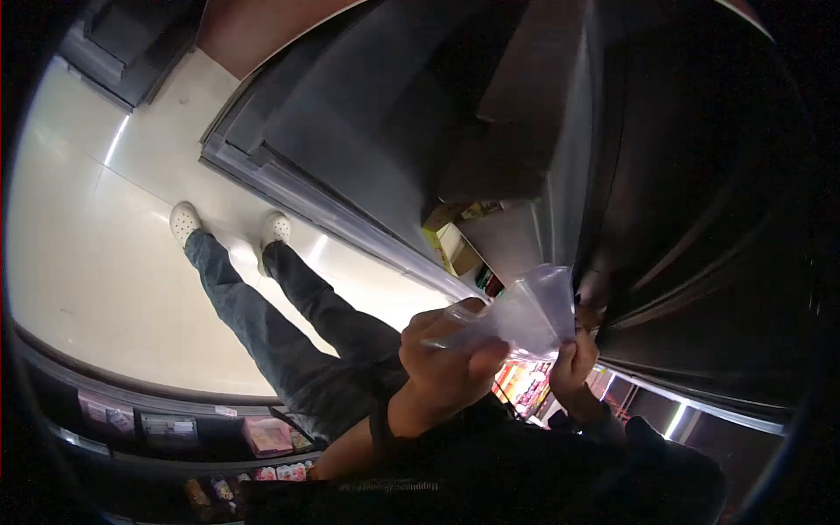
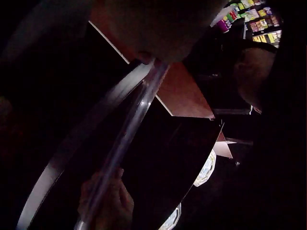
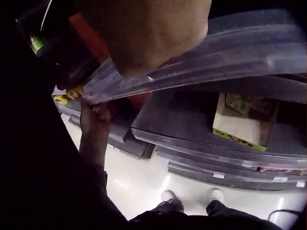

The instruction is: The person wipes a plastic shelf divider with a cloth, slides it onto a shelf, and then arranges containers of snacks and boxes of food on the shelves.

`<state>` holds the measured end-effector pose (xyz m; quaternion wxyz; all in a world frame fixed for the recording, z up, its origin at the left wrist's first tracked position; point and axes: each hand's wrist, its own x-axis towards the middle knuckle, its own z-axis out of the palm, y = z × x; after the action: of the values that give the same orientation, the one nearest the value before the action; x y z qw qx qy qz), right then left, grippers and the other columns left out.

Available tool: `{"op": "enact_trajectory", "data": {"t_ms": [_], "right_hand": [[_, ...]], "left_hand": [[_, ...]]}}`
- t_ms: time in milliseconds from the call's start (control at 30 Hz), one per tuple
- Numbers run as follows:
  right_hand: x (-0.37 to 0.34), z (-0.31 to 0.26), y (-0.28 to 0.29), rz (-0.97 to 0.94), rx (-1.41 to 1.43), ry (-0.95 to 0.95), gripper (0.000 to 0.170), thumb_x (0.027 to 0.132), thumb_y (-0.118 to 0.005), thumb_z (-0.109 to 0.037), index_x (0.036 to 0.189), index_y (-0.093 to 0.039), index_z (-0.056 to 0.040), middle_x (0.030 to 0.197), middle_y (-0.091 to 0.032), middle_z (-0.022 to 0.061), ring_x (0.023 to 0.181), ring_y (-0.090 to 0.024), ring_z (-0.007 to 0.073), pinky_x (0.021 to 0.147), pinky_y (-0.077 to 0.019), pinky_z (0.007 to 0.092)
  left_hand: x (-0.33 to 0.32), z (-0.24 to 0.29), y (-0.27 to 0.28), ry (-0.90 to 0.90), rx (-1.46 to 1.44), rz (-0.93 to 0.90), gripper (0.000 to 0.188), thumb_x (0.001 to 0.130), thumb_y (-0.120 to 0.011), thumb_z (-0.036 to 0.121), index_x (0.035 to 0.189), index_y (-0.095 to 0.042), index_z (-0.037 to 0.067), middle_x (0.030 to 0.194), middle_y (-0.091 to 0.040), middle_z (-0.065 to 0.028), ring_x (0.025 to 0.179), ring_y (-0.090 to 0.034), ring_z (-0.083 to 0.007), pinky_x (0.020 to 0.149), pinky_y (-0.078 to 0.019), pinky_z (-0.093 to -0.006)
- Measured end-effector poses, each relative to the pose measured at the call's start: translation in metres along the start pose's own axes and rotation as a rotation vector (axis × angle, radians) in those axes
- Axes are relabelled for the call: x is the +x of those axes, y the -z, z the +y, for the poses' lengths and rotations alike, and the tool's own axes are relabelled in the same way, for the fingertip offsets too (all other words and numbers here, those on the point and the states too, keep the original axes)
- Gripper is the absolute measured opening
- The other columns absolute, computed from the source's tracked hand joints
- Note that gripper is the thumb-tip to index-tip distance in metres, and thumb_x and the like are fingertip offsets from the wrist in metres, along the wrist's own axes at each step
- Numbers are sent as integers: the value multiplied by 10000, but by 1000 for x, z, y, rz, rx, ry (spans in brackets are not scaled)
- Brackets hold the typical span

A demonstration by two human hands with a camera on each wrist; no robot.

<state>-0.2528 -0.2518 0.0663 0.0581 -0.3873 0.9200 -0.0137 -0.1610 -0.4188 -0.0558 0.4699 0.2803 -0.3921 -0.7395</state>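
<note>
A clear, flexible plastic sheet stretches between both hands in the head view, and a long translucent band runs up from there. My left hand, with a dark band at the wrist, grips its near left part between thumb and fingers. On the other side, my right hand pinches the sheet's edge. In the left wrist view the plastic shows as a narrow, shiny strip between the two hands. It looks wider in the right wrist view, where the plastic passes over a dark shelf.
Dark shelving rises in front, with an open yellow-green carton on one shelf. Behind the person, a lower shelf bears packaged goods, among them a pink box. The pale floor carries the person's feet in white clogs.
</note>
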Motion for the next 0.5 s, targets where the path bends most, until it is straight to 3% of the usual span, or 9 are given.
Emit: {"op": "enact_trajectory", "data": {"t_ms": [133,333,467,500], "right_hand": [[0,3,-7,27,-96,-82,386,937,-363,-306,756,-488,12,625,-452,132,535,-465,249,507,-357,329],[29,9,3,98,-238,-5,410,935,-350,-336,737,-490,-6,662,-461,149,586,-470,308,550,-356,383],[49,0,4,150,-281,9,398,918,-371,-331,714,-484,-9,694,-455,152,667,-467,321,592,-353,394],[49,-1,5,143,-277,41,317,906,-410,-258,732,-485,-4,732,-461,156,690,-464,310,616,-361,385]], "left_hand": [[12,-5,-6,-2,11,72,320,816,-630,223,626,-542,-19,671,-576,-135,482,-577,-225,418,-445,-287],[25,-13,-18,-1,28,151,350,802,-659,240,595,-543,-17,739,-617,-169,504,-608,-241,426,-458,-291],[23,-13,-14,-38,130,93,321,806,-655,255,698,-568,-34,754,-613,-168,536,-621,-256,450,-472,-297],[24,-12,-13,-46,135,79,313,803,-659,253,722,-574,-37,767,-612,-170,549,-626,-260,458,-478,-299]]}}
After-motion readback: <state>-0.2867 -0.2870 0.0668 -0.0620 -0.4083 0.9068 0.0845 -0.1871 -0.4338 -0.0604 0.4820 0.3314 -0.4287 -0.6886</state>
